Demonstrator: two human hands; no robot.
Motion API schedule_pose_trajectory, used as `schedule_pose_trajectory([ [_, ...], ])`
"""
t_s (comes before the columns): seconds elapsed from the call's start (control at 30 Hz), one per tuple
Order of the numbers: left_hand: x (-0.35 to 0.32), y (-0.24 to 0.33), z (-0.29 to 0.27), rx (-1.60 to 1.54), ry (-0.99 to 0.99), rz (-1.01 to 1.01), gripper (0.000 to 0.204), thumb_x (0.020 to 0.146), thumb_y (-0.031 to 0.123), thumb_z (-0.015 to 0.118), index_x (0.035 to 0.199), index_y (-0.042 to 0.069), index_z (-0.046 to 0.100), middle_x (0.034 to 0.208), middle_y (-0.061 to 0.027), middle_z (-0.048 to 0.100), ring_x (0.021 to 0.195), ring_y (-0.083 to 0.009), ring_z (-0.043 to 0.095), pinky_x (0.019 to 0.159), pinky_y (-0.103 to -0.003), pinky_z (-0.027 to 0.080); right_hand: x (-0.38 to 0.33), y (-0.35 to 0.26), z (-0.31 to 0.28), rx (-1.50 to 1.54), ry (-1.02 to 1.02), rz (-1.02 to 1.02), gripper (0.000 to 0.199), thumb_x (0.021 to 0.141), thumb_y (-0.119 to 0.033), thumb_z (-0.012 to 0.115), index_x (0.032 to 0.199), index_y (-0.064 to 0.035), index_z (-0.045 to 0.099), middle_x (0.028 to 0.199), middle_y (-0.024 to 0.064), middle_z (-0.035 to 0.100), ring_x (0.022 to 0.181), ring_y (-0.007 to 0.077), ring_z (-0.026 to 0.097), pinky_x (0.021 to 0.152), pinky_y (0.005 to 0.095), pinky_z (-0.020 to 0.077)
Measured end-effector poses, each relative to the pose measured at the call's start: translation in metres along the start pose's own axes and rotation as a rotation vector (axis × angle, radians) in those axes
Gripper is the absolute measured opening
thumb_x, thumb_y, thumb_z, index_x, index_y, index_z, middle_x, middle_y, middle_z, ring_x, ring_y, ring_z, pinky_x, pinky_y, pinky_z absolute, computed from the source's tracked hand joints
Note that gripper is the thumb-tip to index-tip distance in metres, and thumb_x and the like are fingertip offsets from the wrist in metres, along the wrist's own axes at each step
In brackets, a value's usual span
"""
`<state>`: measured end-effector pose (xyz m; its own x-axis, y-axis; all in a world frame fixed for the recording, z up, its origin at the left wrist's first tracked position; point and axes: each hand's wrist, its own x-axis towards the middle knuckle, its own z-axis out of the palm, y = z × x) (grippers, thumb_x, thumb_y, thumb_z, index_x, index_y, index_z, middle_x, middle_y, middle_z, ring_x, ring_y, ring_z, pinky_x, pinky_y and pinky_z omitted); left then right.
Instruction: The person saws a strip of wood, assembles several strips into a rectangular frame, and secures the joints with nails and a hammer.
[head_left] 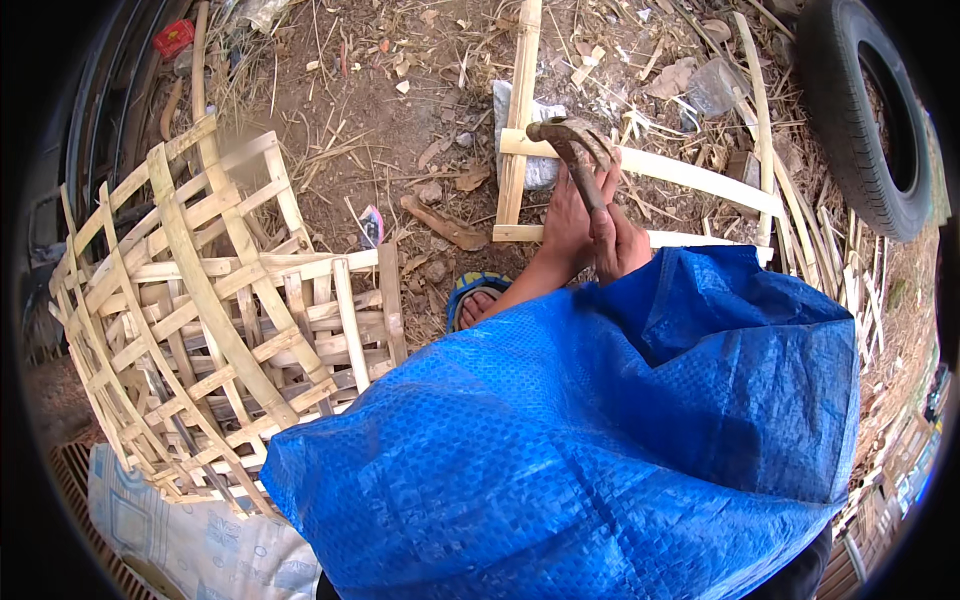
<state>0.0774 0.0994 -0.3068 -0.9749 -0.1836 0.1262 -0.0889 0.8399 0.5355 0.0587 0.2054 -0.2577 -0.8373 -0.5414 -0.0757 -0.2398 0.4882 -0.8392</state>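
Note:
My right hand (620, 245) is closed round the handle of a rusty claw hammer (588, 178). The hammer head is up by a pale bamboo strip (690, 180). Beside it, my left hand (567, 222) reaches to the same strip with its fingers bent, partly hidden behind the hammer; what they pinch does not show. That strip crosses an upright wooden slat (517, 105) at its left end and another slat (762, 120) at its right. A lower strip (690, 239) runs behind my hands. A grey block (545, 165) lies under the left joint.
A blue woven tarp (560, 440) covers my lap. Woven bamboo lattice panels (215, 310) are stacked at the left. A tyre (870, 115) stands at the far right. Loose strips, straw and a wood piece (445, 223) litter the dirt around my sandalled foot (474, 305).

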Motion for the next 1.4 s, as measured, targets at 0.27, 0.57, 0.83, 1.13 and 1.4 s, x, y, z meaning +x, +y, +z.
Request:
schedule_pose_trajectory([
  [0.27, 0.000, -0.007, 0.012, 0.022, 0.061, 0.036, 0.078, 0.090, 0.028, 0.052, 0.158, 0.003, 0.025, 0.165, -0.0173, 0.024, 0.151, -0.0450, 0.018, 0.122, -0.056, 0.021, 0.008, 0.005, -0.002, -0.209, -0.047, -0.024, 0.040, 0.104, -0.040, 0.051, 0.093, -0.0040, 0.062, 0.069, 0.0230, 0.065, 0.065, 0.0453, 0.066, 0.057, 0.0494, 0.0503],
  [0.57, 0.002, -0.007, 0.004, 0.199, 0.088, 0.065, 0.073, 0.089, 0.025, 0.052, 0.155, 0.000, 0.031, 0.163, -0.0190, 0.028, 0.149, -0.0459, 0.022, 0.122, -0.056, 0.019, 0.010, 0.011, 0.009, -0.371, -0.047, -0.129, 0.047, 0.108, -0.043, 0.042, 0.086, -0.0041, 0.057, 0.059, 0.0110, 0.056, 0.051, 0.0220, 0.059, 0.052, 0.0381, 0.0463],
  [0.83, 0.000, -0.008, 0.010, 0.106, 0.065, 0.040, 0.074, 0.091, 0.025, 0.052, 0.157, 0.002, 0.028, 0.163, -0.0185, 0.026, 0.147, -0.0446, 0.029, 0.119, -0.055, 0.027, 0.004, 0.016, 0.010, -0.184, 0.004, -0.085, 0.034, 0.106, -0.036, 0.047, 0.106, -0.0055, 0.062, 0.068, 0.0252, 0.062, 0.060, 0.0463, 0.064, 0.054, 0.0498, 0.0484],
  [1.13, 0.002, -0.009, 0.009, -0.061, 0.159, 0.090, 0.073, 0.091, 0.024, 0.050, 0.158, 0.005, 0.028, 0.165, -0.0157, 0.025, 0.145, -0.0464, 0.029, 0.120, -0.056, 0.024, 0.007, 0.004, 0.000, -0.081, -0.021, -0.082, 0.041, 0.105, -0.037, 0.049, 0.123, -0.0027, 0.062, 0.074, 0.0268, 0.065, 0.066, 0.0481, 0.065, 0.057, 0.0520, 0.0488],
  [1.4, -0.002, 0.001, 0.002, -0.136, 0.085, 0.036, 0.073, 0.090, 0.034, 0.052, 0.154, 0.001, 0.034, 0.160, -0.0182, 0.033, 0.149, -0.0415, 0.027, 0.125, -0.055, 0.010, 0.005, -0.005, -0.003, -0.103, -0.030, -0.045, 0.038, 0.105, -0.042, 0.047, 0.104, -0.0059, 0.059, 0.066, 0.0281, 0.062, 0.063, 0.0487, 0.064, 0.055, 0.0528, 0.0477],
])
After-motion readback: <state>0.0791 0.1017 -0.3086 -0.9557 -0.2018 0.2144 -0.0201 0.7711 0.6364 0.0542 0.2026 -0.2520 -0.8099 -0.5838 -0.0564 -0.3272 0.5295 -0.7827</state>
